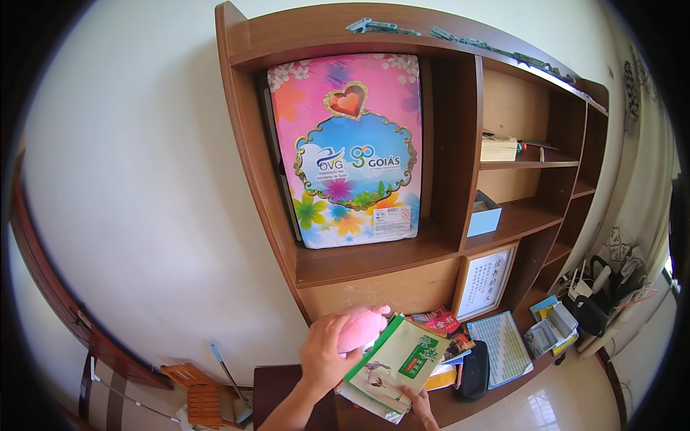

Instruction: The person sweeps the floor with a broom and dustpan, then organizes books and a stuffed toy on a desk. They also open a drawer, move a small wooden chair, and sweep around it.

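My left hand is closed around a pink, rounded thing that looks like a soft toy, with a small nub at its right end. Just to the right, my right hand grips the lower edge of a green and cream book, thumb on its cover. The book is tilted, its green spine edge facing the pink toy. Other books or papers show beneath it; whether my right hand holds them too, I cannot tell.
The desk below the brown shelf unit bears a red book, a black case, a printed sheet and a framed certificate. A large pink patterned box fills the left compartment. A wooden chair stands lower left.
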The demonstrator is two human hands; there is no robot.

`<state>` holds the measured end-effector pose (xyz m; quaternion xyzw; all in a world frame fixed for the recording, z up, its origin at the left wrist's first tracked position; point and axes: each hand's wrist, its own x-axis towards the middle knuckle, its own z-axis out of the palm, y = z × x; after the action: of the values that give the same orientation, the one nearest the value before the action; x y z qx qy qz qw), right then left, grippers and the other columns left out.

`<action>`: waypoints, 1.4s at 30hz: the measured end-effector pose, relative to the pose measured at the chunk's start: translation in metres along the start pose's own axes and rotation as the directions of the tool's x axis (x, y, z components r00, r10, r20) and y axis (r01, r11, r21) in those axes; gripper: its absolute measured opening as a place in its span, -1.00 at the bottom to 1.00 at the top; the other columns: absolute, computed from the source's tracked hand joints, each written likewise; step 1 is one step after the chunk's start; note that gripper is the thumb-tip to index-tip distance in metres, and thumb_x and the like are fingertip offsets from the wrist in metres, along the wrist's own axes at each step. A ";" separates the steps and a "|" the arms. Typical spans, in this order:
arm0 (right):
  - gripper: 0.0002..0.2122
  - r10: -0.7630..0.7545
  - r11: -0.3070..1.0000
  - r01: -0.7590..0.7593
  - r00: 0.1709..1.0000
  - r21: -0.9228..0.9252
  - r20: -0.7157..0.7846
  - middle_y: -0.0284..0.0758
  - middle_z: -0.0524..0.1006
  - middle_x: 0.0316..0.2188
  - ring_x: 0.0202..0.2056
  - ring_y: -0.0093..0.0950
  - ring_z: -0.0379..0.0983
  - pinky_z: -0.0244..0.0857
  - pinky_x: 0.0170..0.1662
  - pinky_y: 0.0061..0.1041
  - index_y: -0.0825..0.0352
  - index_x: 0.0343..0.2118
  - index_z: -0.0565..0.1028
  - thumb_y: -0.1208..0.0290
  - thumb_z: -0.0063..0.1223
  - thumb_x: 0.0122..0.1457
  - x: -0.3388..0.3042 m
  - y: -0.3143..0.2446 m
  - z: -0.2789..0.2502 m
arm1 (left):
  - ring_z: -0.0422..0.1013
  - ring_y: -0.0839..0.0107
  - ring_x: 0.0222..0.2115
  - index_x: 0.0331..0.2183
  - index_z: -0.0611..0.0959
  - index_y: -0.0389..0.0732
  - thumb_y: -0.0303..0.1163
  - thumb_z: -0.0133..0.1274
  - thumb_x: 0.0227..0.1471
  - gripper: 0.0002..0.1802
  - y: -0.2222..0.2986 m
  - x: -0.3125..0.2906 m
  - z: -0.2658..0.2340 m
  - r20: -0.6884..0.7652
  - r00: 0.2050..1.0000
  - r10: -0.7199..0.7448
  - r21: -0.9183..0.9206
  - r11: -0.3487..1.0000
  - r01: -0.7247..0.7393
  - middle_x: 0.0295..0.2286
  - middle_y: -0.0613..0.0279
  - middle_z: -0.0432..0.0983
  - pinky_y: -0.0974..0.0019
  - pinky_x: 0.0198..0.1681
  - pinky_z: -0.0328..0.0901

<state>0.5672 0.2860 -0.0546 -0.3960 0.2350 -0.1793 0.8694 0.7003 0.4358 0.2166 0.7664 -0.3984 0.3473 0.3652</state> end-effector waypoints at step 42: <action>-0.73 0.168 0.969 -0.168 0.986 0.182 0.017 -0.29 0.43 -0.31 -0.32 -0.41 0.39 0.34 -0.29 -0.42 0.34 -0.19 0.33 0.46 -0.02 0.00 0.032 0.037 0.046 | 0.08 0.07 -0.05 -0.11 0.30 -0.27 -0.40 0.09 -0.28 -0.40 -0.008 0.117 -0.003 -0.377 0.887 0.269 0.056 0.962 -0.268 -0.05 -0.05 0.10 0.12 -0.03 0.02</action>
<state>0.6232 0.3208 -0.0649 -0.2934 0.2498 -0.1256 0.9142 0.7578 0.4000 0.3123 0.6224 -0.4215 0.5368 0.3832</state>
